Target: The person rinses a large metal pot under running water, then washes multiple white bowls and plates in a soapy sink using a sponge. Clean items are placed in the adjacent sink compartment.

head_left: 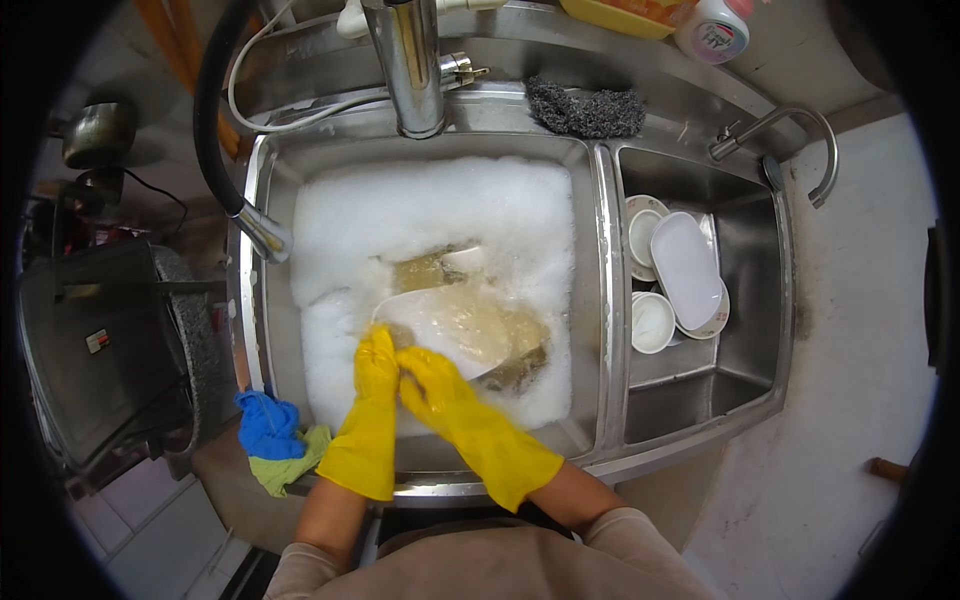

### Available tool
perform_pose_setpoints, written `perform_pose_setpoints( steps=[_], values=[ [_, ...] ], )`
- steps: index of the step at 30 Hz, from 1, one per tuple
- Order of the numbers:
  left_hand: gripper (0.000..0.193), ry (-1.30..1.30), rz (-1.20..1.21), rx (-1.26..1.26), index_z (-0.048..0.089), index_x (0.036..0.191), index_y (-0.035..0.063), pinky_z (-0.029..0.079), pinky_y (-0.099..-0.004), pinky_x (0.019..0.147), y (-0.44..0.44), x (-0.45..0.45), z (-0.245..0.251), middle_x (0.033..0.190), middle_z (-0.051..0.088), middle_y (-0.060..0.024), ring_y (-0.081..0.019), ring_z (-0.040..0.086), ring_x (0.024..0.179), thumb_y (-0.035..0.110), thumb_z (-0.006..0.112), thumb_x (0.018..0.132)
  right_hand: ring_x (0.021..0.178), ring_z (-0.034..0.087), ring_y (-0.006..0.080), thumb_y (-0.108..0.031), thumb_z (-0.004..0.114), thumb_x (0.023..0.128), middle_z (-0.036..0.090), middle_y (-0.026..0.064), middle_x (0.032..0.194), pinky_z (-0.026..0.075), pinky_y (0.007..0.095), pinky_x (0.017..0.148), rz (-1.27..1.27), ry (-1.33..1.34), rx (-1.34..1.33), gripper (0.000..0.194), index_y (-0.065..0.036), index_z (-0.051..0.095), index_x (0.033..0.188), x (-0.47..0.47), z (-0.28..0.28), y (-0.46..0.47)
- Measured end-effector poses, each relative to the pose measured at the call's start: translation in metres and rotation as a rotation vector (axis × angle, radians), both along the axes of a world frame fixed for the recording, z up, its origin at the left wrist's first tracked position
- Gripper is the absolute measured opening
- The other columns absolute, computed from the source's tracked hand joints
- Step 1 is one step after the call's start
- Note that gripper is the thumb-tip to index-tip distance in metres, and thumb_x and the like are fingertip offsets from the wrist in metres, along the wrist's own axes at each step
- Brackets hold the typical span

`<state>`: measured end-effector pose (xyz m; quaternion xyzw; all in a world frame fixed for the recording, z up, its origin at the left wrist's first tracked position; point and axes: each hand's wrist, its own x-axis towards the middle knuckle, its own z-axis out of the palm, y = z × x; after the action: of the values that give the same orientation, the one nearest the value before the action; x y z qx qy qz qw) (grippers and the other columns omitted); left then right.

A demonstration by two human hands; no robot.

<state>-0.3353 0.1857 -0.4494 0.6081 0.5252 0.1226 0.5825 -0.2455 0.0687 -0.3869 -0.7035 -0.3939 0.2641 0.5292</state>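
Yellow rubber gloves cover both hands. My left hand (376,360) is at the near left edge of a white oval plate (435,326), which lies partly under the soapy water of the large steel sink basin (600,300). Close beside it, my right hand (429,379) is bent towards the same plate edge. Something brownish, perhaps a scrubber, shows by the fingertips; which hand has it, and how each hand grips, cannot be told. Behind the plate, another white piece (465,259) pokes out of the murky water. Thick white foam (427,195) surrounds them.
The smaller right basin (675,405) holds a white oblong dish (685,262), round plates and a white bowl (652,322). Steel wool (585,111) lies on the back ledge. A black hose with a metal spray head (266,236) hangs at left, above blue and green cloths (271,427).
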Motion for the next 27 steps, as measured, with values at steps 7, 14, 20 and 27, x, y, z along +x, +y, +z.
perform_pose_setpoints(
  steps=[7,14,20,27],
  values=[
    [0.055,0.226,0.096,-0.309,0.052,0.135,0.0053,0.049,-0.0364,0.087,0.040,-0.017,0.062,0.114,0.066,-0.0136,-0.0269,0.063,0.099,0.039,0.063,0.093,0.103,0.058,0.0355,-0.008,0.076,0.075,0.065,0.0148,0.110,0.045,0.0419,0.093,0.306,-0.247,-0.329,0.032,-0.009,0.067,0.106,0.082,0.012,-0.049],
    [0.054,0.142,-0.926,0.412,0.063,0.120,0.0035,0.051,-0.0351,0.076,0.080,0.006,0.147,0.101,0.068,-0.0142,-0.0229,0.065,0.087,0.029,0.078,0.074,0.090,0.061,0.0174,-0.012,0.078,0.079,0.067,0.0058,0.098,0.049,0.0308,0.079,0.358,0.409,-0.648,0.028,-0.013,0.068,0.105,0.140,0.030,-0.037],
    [0.036,0.347,-0.974,-0.145,0.069,0.108,0.0032,0.050,-0.0299,0.068,0.066,0.016,0.116,0.085,0.069,-0.0109,-0.0169,0.064,0.075,0.019,0.075,0.076,0.085,0.059,0.0153,-0.013,0.076,0.082,0.064,0.0041,0.098,0.048,0.0280,0.074,-0.285,0.640,-0.218,0.026,-0.007,0.067,0.106,0.144,-0.035,-0.041],
    [0.046,-0.106,-0.451,-0.329,0.059,0.125,0.0010,0.051,-0.0275,0.075,0.025,-0.014,0.074,0.100,0.068,-0.0055,-0.0154,0.063,0.085,0.007,0.070,0.081,0.084,0.062,0.0186,-0.008,0.068,0.088,0.065,0.0097,0.108,0.053,0.0287,0.071,-0.770,0.589,-0.209,0.035,-0.005,0.060,0.121,0.100,-0.085,-0.024]
  ],
)
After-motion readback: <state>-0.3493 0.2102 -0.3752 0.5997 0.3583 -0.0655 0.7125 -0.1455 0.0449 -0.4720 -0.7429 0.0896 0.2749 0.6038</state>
